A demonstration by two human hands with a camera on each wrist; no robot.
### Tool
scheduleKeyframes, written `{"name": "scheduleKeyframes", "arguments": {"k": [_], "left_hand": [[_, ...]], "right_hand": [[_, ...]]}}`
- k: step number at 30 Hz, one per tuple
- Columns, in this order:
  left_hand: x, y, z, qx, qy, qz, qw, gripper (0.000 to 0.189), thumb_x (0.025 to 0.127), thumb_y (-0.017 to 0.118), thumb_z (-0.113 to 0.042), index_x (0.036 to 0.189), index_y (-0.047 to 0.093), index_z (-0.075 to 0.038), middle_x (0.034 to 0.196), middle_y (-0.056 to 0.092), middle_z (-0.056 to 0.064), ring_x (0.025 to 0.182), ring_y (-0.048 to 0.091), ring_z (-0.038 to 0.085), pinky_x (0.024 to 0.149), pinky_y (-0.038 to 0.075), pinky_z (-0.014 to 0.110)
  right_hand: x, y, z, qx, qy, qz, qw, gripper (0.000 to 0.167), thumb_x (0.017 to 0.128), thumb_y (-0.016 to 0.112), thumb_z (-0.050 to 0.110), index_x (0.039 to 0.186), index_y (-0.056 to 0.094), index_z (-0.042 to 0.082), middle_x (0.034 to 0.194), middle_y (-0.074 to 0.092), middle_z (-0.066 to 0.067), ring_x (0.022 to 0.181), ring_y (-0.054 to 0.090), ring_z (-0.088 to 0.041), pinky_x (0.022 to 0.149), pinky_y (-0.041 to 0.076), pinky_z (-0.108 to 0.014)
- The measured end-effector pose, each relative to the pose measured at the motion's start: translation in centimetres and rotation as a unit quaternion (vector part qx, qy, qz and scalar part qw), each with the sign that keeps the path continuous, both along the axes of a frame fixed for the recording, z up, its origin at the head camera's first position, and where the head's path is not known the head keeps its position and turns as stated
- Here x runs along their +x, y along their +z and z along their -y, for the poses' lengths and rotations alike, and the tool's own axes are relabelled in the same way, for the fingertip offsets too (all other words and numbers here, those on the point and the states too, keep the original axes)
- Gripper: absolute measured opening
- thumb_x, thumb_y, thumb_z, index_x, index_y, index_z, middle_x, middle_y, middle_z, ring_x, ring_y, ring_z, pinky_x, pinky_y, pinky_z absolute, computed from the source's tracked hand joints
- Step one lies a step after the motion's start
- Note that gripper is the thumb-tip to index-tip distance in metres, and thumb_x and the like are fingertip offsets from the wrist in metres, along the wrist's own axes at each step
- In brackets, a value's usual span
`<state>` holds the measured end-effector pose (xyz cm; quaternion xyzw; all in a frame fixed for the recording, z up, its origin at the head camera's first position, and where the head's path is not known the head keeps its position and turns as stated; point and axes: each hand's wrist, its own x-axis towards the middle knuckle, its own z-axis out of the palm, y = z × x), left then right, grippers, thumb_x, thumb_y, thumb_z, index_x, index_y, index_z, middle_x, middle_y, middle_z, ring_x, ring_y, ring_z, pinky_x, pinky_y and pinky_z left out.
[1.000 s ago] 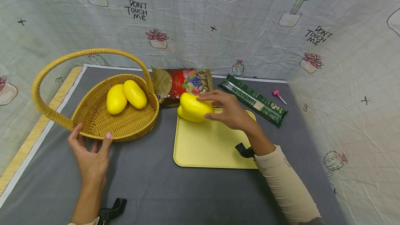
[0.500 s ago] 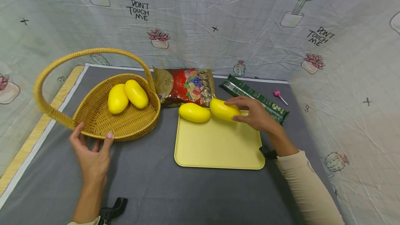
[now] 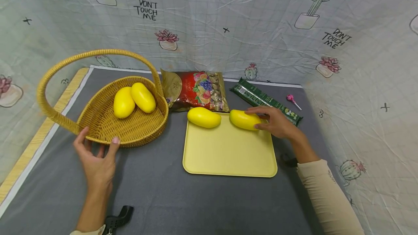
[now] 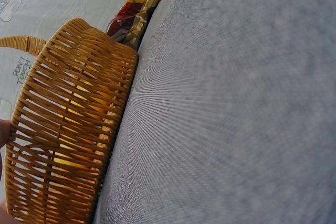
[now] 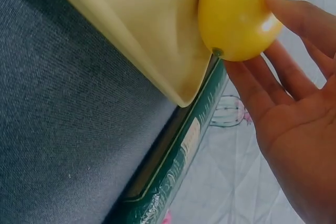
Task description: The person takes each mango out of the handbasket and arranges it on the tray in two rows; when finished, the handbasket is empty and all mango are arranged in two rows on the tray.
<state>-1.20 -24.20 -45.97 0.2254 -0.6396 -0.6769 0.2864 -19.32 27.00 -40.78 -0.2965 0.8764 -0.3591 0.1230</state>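
- Pinching the mango with the right fingers, so probably being at the placing step: settling it along the far edge of the tray, right of the middle.
- Gripping it by the right end, spacing thumb and fingertips about as wide as the fruit. Not telling from here how firm the hold is.
- Looking pretty much down on the tray, but not showing contact underneath clearly.
- Running lengthwise left to right, roughly following the tray's far edge, with the right end angling slightly nearer.
- Pointing its green stem dot to the right, over on the side of the grip, going by the right wrist view.
- Probably calling for an easy release next: spreading the right fingers and backing off to the right without rolling the fruit.
- Lying just left of it, apart: the other mango, also stretching left to right.
- Holding the near rim of the basket with the left fingers, reaching wide along it.
- Sitting inside, touching side by side: two more mangoes.
- Lying behind the tray: a candy bag and a green pack.
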Motion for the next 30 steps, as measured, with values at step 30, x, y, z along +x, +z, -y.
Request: {"name": "scheduleKeyframes", "arguments": {"k": [30], "left_hand": [[0.0, 0.0, 0.1, 0.001, 0.001, 0.005, 1.0, 0.088, 0.091, 0.081, -0.004, 0.16, 0.033, -0.028, 0.172, 0.02, -0.004, 0.162, 0.016, 0.019, 0.134, 0.015, 0.049]], "right_hand": [[2.8, 4.2, 18.6, -0.185, -0.016, -0.15, 0.9711, 0.056, 0.089, 0.088, 0.023, 0.142, 0.069, 0.017, 0.14, 0.071, -0.002, 0.126, 0.067, -0.02, 0.101, 0.059, -0.037]]}}
